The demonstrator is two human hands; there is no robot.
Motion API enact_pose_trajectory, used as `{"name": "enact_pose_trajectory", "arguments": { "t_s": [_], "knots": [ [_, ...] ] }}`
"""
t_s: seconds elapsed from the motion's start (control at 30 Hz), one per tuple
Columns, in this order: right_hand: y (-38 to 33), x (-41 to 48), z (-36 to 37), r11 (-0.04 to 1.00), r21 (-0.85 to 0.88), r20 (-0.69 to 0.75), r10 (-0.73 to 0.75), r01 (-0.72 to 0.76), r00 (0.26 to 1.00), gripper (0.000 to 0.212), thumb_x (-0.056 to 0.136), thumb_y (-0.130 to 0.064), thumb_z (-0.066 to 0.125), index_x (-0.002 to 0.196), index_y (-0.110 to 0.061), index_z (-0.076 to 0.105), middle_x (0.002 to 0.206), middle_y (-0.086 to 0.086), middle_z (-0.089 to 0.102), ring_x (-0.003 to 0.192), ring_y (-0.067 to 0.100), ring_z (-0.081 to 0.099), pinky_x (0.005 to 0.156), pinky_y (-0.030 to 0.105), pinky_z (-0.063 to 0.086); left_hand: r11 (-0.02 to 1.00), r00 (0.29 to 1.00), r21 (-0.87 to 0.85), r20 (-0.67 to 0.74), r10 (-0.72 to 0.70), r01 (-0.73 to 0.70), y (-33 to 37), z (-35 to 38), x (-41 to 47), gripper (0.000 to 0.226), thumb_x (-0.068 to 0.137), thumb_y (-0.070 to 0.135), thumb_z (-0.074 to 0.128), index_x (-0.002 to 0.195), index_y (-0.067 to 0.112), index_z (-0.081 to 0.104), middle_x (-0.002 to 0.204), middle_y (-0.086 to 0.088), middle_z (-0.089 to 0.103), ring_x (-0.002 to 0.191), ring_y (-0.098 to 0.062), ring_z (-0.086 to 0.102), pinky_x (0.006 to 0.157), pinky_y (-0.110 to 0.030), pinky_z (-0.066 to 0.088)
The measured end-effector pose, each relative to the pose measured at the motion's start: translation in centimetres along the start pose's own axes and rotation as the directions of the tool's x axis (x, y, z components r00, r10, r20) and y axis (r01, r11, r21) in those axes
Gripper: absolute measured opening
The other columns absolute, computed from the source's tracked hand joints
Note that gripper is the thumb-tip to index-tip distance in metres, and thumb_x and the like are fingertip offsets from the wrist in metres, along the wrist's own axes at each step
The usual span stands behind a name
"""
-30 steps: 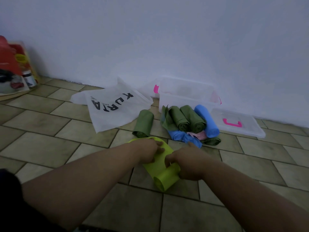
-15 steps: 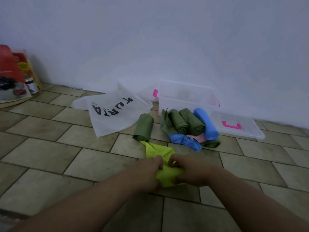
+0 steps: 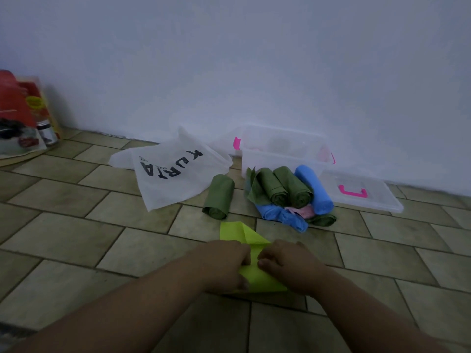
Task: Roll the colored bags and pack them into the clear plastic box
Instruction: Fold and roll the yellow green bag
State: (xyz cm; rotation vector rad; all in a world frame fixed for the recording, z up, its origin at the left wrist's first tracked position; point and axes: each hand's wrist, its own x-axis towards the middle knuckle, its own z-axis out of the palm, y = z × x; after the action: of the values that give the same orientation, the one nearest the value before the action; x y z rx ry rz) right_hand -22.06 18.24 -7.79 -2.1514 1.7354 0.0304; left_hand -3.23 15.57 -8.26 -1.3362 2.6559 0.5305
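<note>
We judge the main risk to be a roll that goes slack or skewed. The thin lime-green plastic bag (image 3: 254,276) looks slippery, and if the left hand (image 3: 224,261) and the right hand (image 3: 288,263) turn it unevenly, one end could cone out and the far flap, folded to a point near the middle of the frame, could wind in crooked. A loose roll might also spring open once released and take more room in the clear plastic box (image 3: 254,164) against the wall at centre right. Each grip is narrow, fingers curled and pinching the bag's near part, the two hands close together. The bag lies on the tiled floor (image 3: 76,238), its near end under and between both grips at lower centre. Its free end reaches beyond them toward the lone dark green rolled bag (image 3: 219,196) and the pile of green and blue rolled bags (image 3: 285,192).
</note>
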Motion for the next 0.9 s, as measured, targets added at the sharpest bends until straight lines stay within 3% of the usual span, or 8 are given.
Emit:
{"name": "enact_pose_trajectory", "arguments": {
  "t_s": [0.1, 0.23, 0.37, 0.5, 0.63, 0.77, 0.83, 0.9],
  "knots": [
    [0.1, -0.7, 0.1, 0.984, 0.169, -0.076, -0.039, 0.051, 0.996, 0.032, 0.079, -0.052, 0.064, 0.105, -0.034, 0.056, 0.102, -0.017, 0.052, 0.098, 0.005, 0.051, 0.09, 0.029, 0.042, 0.998, 0.996, -0.043, 0.074, -0.045, 0.048, -0.5, -0.7, 0.7, 0.045, 0.085, 0.048, 0.06, 0.123, 0.026, 0.051, 0.124, -0.001, 0.055, 0.108, -0.021, 0.052, 0.075, -0.03, 0.037],
    [0.3, -0.2, 0.3, 0.998, 0.07, -0.087, 0.006, 0.0, 0.996, 0.029, 0.085, -0.055, 0.054, 0.104, -0.034, 0.059, 0.104, -0.015, 0.059, 0.101, 0.008, 0.052, 0.099, 0.036, 0.032, 0.999, 1.0, 0.035, -0.01, -0.017, 0.017, -0.4, -1.0, 0.9, 0.051, 0.089, 0.05, 0.052, 0.135, 0.03, 0.045, 0.134, 0.0, 0.043, 0.119, -0.023, 0.046, 0.091, -0.037, 0.041],
    [0.1, 0.5, 0.4, 0.994, -0.103, -0.098, 0.029, -0.039, 0.995, 0.039, 0.096, -0.053, 0.031, 0.1, -0.029, 0.061, 0.102, -0.004, 0.054, 0.1, 0.014, 0.051, 0.098, 0.04, 0.031, 0.999, 0.994, -0.036, -0.106, 0.026, -0.03, -0.6, 0.1, 0.6, 0.05, 0.078, 0.052, 0.064, 0.12, 0.033, 0.043, 0.122, 0.005, 0.049, 0.104, -0.017, 0.049, 0.076, -0.03, 0.037],
    [0.2, 0.0, 1.3, 0.996, -0.047, -0.277, -0.083, 0.073, 0.957, 0.032, 0.084, -0.052, 0.049, 0.11, -0.034, 0.052, 0.108, -0.011, 0.048, 0.101, 0.009, 0.045, 0.086, 0.027, 0.033, 0.997, 0.997, -0.013, 0.015, -0.069, 0.07, -0.8, -0.7, 1.5, 0.048, 0.085, 0.055, 0.053, 0.124, 0.028, 0.049, 0.123, 0.001, 0.055, 0.107, -0.02, 0.052, 0.08, -0.034, 0.037],
    [0.0, -0.1, 1.7, 0.99, -0.136, -0.241, -0.063, 0.031, 0.968, 0.04, 0.082, -0.056, 0.051, 0.118, -0.038, 0.048, 0.119, -0.014, 0.048, 0.112, 0.011, 0.044, 0.1, 0.035, 0.028, 0.986, 0.991, 0.106, -0.038, -0.127, 0.13, -0.9, -1.6, 1.7, 0.051, 0.087, 0.063, 0.043, 0.126, 0.031, 0.053, 0.125, 0.0, 0.047, 0.112, -0.022, 0.048, 0.09, -0.043, 0.032],
    [-0.6, 0.8, 1.3, 0.964, -0.267, -0.265, -0.077, 0.004, 0.961, 0.037, 0.091, -0.051, 0.042, 0.119, -0.029, 0.052, 0.113, -0.004, 0.05, 0.105, 0.017, 0.047, 0.093, 0.036, 0.033, 0.974, 0.923, -0.107, -0.312, -0.225, 0.201, -0.7, -1.4, 0.6, 0.035, 0.084, 0.059, 0.051, 0.103, 0.029, 0.049, 0.105, 0.003, 0.049, 0.086, -0.014, 0.049, 0.07, -0.031, 0.036],
    [-1.0, 1.1, 1.1, 0.944, -0.329, -0.265, -0.112, 0.019, 0.958, 0.033, 0.094, -0.045, 0.038, 0.119, -0.027, 0.05, 0.106, -0.001, 0.054, 0.097, 0.021, 0.051, 0.09, 0.038, 0.036, 0.941, 0.91, -0.253, -0.291, -0.295, 0.224, -0.3, -1.3, 0.1, 0.025, 0.085, 0.054, 0.054, 0.084, 0.03, 0.045, 0.089, 0.007, 0.05, 0.074, -0.008, 0.046, 0.06, -0.027, 0.032],
    [-1.4, 1.1, 0.6, 0.93, -0.365, -0.267, -0.149, 0.043, 0.952, 0.025, 0.095, -0.04, 0.037, 0.115, -0.028, 0.045, 0.094, 0.0, 0.055, 0.084, 0.023, 0.052, 0.09, 0.042, 0.038, 0.919, 0.936, -0.307, -0.169, -0.309, 0.248, 0.1, -1.0, -0.1, 0.021, 0.085, 0.05, 0.055, 0.08, 0.03, 0.05, 0.081, 0.008, 0.051, 0.072, -0.007, 0.049, 0.055, -0.026, 0.033]
  ]
}}
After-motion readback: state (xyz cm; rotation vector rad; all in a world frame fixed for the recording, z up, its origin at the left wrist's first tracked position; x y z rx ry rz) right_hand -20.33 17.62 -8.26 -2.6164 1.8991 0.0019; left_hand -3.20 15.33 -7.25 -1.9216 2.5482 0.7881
